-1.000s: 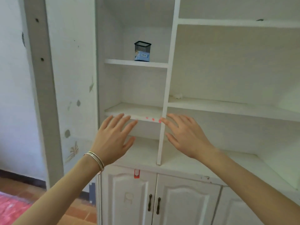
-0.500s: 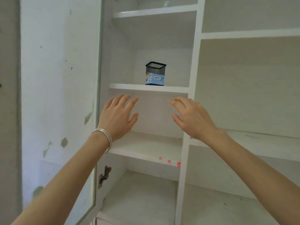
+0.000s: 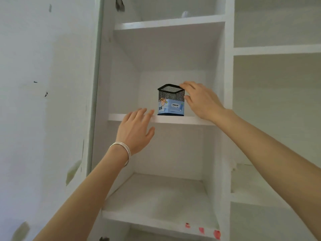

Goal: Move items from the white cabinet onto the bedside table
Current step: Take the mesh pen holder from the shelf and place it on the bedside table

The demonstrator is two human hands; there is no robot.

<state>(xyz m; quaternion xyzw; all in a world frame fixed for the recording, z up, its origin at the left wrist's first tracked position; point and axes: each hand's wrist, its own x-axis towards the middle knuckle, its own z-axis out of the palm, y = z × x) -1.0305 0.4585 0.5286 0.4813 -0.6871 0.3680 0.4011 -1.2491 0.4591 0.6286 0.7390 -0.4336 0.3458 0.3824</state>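
Note:
A black mesh pen holder [image 3: 171,100] with a blue paper label stands upright on a shelf [image 3: 191,120] of the white cabinet [image 3: 227,70]. My right hand [image 3: 201,100] is at the holder's right side, fingertips touching its top rim and right wall, fingers apart and not closed around it. My left hand [image 3: 135,131], with thin silver bangles on the wrist, is spread open just below and left of the holder, its fingertips at the shelf's front edge. The bedside table is out of view.
The cabinet's open door [image 3: 52,101], paint chipped, stands at the left. A lower shelf [image 3: 156,202] carries red marks on its front edge. A small pale object [image 3: 185,14] sits on the shelf above. More open compartments [image 3: 278,105] lie to the right.
Both hands have risen toward the upper shelf as the view tilted up and came closer. My right hand has reached the pen holder's right side; my left hand now sits at the shelf edge.

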